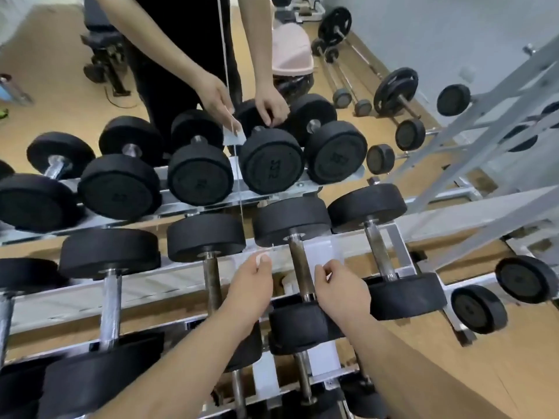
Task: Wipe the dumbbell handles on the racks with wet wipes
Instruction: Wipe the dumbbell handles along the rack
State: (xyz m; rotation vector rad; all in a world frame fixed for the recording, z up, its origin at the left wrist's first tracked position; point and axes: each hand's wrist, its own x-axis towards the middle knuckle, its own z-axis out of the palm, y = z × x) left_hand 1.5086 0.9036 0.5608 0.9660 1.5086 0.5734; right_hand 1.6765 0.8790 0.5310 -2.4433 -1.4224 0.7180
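The left hand [251, 282] and right hand [338, 288] each pinch 1 edge of a thin, translucent wet wipe [260, 257], holding it spread out just above the dark dumbbell handle [299, 267] that lies between them on the upper tier of the rack [151, 285]. Whether the sheet already touches the bar I cannot tell. It looks like the step in hand is laying the wipe onto this handle before rubbing. To do that well, the sheet should be lowered flat across the middle of the bar and wrapped round it so the underside is covered too. Then 1 hand can close round it and slide from the near black head to the far one, twisting as it goes. The knurled metal may snag and tear so thin a sheet, so firm but even pressure suits better than scrubbing. The neighbouring handles, 1 to the left [211, 276] and 1 to the right [379, 252], sit close, so knuckles need care. A mirror [90, 71] stands behind the rack.
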